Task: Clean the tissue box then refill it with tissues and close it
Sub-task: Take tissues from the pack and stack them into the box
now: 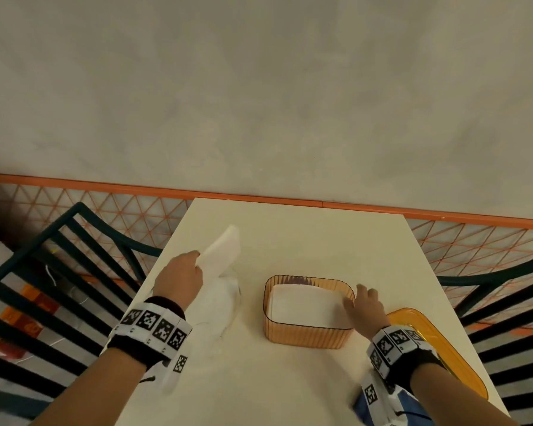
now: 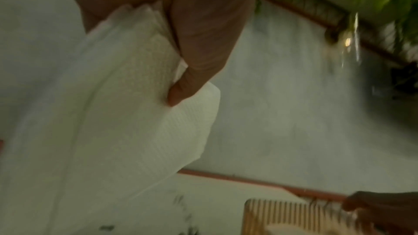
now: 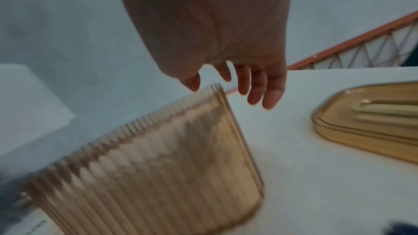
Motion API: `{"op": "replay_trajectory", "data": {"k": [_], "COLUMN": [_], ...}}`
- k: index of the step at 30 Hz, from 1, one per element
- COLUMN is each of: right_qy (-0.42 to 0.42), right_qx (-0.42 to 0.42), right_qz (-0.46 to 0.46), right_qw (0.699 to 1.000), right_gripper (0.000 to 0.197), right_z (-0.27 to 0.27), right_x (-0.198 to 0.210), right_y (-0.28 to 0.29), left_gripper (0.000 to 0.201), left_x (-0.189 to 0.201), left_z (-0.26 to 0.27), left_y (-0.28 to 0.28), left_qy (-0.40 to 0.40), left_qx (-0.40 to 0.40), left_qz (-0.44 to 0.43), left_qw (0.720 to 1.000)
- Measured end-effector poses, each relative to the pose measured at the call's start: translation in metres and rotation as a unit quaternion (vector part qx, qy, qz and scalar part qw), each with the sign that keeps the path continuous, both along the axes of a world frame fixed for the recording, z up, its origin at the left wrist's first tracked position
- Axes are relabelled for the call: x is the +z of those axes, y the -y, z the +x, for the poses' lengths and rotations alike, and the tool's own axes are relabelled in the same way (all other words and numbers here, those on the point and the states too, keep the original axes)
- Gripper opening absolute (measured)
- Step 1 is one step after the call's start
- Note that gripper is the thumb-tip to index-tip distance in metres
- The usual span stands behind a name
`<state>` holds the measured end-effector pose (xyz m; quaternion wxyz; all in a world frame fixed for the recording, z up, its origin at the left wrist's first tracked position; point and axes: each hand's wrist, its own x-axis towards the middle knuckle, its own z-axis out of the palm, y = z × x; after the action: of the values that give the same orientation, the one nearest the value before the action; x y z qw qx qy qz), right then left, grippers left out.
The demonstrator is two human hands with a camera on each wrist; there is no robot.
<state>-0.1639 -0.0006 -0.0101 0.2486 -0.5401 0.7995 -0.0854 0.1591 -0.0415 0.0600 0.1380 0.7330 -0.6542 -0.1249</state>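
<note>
The left hand (image 1: 179,279) is pinching a stack of white tissues (image 1: 223,249), lifted at 10 o'clock on the bench (image 1: 290,379). The ribbed amber tissue box (image 1: 308,335) is sitting at centre, holding tissues. At its 3 o'clock rim, the right hand (image 1: 365,305) is resting, fingers relaxed, gripping nothing. The amber lid (image 1: 443,342) is lying at 4 o'clock.

Tissue box (image 1: 309,333): translucent amber plastic, ribbed walls, glossy. Its lid (image 1: 440,342), near the table's right edge: the same amber plastic, smooth and shiny. Tissues in the box (image 1: 305,309): white paper, matt. Stack in my left hand (image 2: 140,99): white paper, finely embossed, soft-looking. Table (image 1: 290,241): cream top, smooth, matt. Chairs (image 1: 74,235): dark slats, material unclear.
</note>
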Motion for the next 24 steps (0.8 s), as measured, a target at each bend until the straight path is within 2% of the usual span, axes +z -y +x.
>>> {"op": "replay_trajectory", "data": {"k": [1,2,4,5,6,8,9,10,11,14,16,18,19,20,21,22,23,24], "right_qy": [0.0,0.033,0.173,0.262,0.362,0.535,0.588,0.618,0.631,0.622,0.601,0.59,0.59,0.589,0.584,0.579,0.575,0.569], "right_qx": [0.002,-0.001,-0.017,-0.027,-0.044,-0.088,-0.105,-0.114,-0.118,-0.102,-0.093,-0.089,-0.087,-0.083,-0.077,-0.07,-0.062,-0.053], "right_qz": [-0.041,-0.073,-0.086,-0.072,-0.053,-0.015,0.001,0.014,0.024,0.01,-0.016,-0.034,-0.038,-0.041,-0.046,-0.052,-0.058,-0.061], "right_qw": [0.999,0.997,0.981,0.962,0.93,0.84,0.802,0.778,0.767,0.776,0.794,0.802,0.802,0.803,0.807,0.81,0.814,0.818], "right_gripper": [0.045,0.048,0.053,0.052,0.049,0.042,0.042,0.044,0.046,0.041,0.037,0.032,0.029,0.025,0.022,0.02,0.019,0.018], "right_z": [0.005,0.011,0.023,0.03,0.035,0.043,0.045,0.046,0.047,0.049,0.046,0.041,0.04,0.038,0.038,0.037,0.038,0.038], "right_x": [0.011,0.023,0.049,0.062,0.073,0.092,0.099,0.104,0.107,0.111,0.112,0.115,0.117,0.119,0.122,0.125,0.129,0.132], "right_y": [0.002,0.004,0.009,0.01,0.011,0.011,0.011,0.012,0.012,0.01,0.008,0.006,0.006,0.006,0.006,0.007,0.007,0.008], "left_gripper": [0.028,0.025,0.02,0.022,0.025,0.029,0.03,0.031,0.031,0.034,0.036,0.039,0.039,0.04,0.04,0.041,0.047,0.055], "left_x": [0.005,0.009,0.012,0.011,0.009,0.004,0.0,-0.004,-0.009,-0.024,-0.027,-0.025,-0.023,-0.021,-0.021,-0.024,-0.028,-0.032], "left_z": [-0.003,-0.007,-0.021,-0.029,-0.038,-0.053,-0.06,-0.066,-0.071,-0.082,-0.087,-0.089,-0.089,-0.089,-0.088,-0.087,-0.085,-0.084], "left_y": [-0.002,-0.004,-0.009,-0.011,-0.014,-0.02,-0.023,-0.025,-0.026,-0.029,-0.034,-0.04,-0.042,-0.044,-0.043,-0.041,-0.04,-0.038], "left_qy": [-0.017,-0.038,-0.084,-0.101,-0.114,-0.124,-0.121,-0.116,-0.113,-0.157,-0.244,-0.371,-0.45,-0.543,-0.634,-0.718,-0.781,-0.82], "left_qx": [-0.014,-0.031,-0.076,-0.103,-0.131,-0.18,-0.2,-0.221,-0.237,-0.25,-0.236,-0.19,-0.145,-0.088,-0.027,0.024,0.061,0.081], "left_qz": [-0.027,-0.056,-0.113,-0.133,-0.148,-0.172,-0.181,-0.188,-0.194,-0.184,-0.157,-0.092,-0.051,-0.006,0.044,0.094,0.14,0.179], "left_qw": [0.999,0.997,0.987,0.98,0.974,0.961,0.955,0.95,0.945,0.938,0.927,0.904,0.88,0.835,0.771,0.69,0.605,0.538]}}
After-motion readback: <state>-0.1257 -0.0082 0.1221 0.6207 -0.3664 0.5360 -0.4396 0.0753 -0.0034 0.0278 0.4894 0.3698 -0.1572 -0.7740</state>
